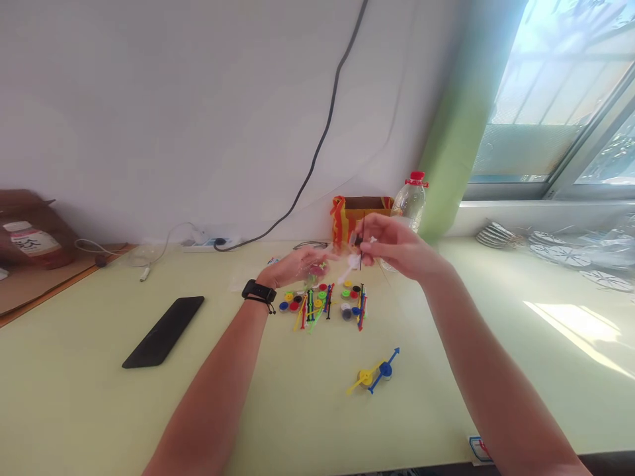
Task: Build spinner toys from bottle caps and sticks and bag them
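Note:
My right hand (394, 244) is raised above the table, its fingers pinched on a black arrow spinner (362, 258) whose thin arrow stands nearly upright. White arrow pieces (350, 268) show blurred beside and below those fingers. My left hand (297, 266), with a black band on the wrist, reaches in from the left; its fingers are smeared by motion. Under it lies a blurred clear bag (313, 274) with pink and green in it. Nearer me, coloured arrows (310, 307) and round bases (294, 306) lie in two groups. A yellow spinner (366, 377) and a blue spinner (385, 371) lie in front.
A red-and-yellow box (342, 221) and a clear bottle (411, 201) stand behind my right hand. A black flat case (163, 332) lies left. A power strip (213, 244) with a cable is by the wall. Striped discs (560, 256) lie at the right.

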`<state>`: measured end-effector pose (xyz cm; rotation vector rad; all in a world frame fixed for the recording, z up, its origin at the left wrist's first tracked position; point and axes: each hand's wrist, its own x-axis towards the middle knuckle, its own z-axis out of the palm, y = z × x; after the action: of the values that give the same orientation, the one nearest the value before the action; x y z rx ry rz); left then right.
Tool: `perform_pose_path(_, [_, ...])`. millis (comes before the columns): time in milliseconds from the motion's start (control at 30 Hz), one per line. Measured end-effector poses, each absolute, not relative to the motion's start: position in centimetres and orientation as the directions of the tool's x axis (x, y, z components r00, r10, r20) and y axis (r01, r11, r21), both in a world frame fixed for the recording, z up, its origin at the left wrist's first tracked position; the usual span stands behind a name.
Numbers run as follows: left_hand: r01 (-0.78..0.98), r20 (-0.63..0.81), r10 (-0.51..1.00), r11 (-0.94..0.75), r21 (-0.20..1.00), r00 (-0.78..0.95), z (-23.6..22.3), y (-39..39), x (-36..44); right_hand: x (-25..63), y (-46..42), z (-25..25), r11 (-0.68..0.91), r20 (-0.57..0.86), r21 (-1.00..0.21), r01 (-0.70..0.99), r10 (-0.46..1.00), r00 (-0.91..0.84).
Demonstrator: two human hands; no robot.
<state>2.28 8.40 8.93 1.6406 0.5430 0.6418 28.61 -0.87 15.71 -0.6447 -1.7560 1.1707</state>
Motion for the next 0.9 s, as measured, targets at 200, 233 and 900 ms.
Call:
perform_pose_path(200, [0.090,-0.032,0.685,-0.050,0.995,0.728,9.8,7.8,2.8,30.4,0.9,15.4,0.490,0.488,-0.871,-0.025,0.871,0.056])
perform_pose_path(233, [0.103,-0.036,0.680,-0.059,0.993,0.732,9.9,7.7,3.0,30.4,1.1,15.2,0.483,0.481,-0.876,-0.005,0.873,0.083])
perform_pose_path(900, [-0.033,0.030,0.671,-0.008,0.999,0.741,7.9,7.9,5.8,28.1,0.2,14.5,0.286,0.236,-0.946,0.152,0.930,-0.281])
